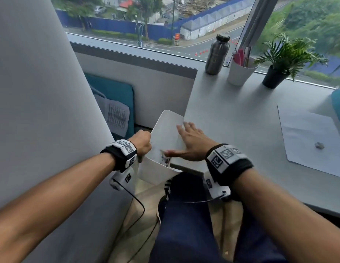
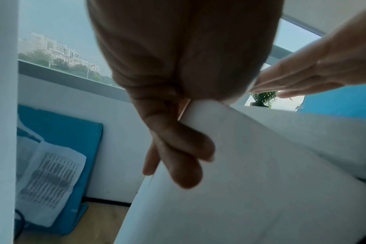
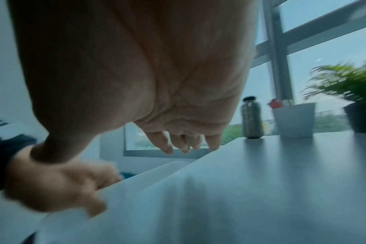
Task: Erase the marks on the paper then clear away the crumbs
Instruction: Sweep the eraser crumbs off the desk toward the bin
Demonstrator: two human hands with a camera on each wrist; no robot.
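Gripping the rim of a white bin point(image 1: 161, 133), the left hand point(image 1: 141, 143) has its fingers point(image 2: 184, 148) curled tight over the bin wall, holding the bin tilted against the edge of the surface point(image 1: 241, 118), presumably as a catcher for swept crumbs. Just beside it, the right hand point(image 1: 192, 142) lies flat at that same edge with fingers point(image 3: 167, 145) straight and spread, holding nothing; the posture suits a sweep toward the bin mouth. No crumbs can be made out on the surface near the bin; they are too small to confirm. The paper point(image 1: 313, 141) lies well away from the bin, toward the person's right, flat on the surface, carrying a small grey lump point(image 1: 319, 145), possibly the eraser. Erasing appears finished; clearing is judged in hand. Only the head view shows the paper, and some litter inside the bin. The left wrist view alone shows the fingers wrapped over the rim; the right wrist view, blurred, shows the palm low over the surface.
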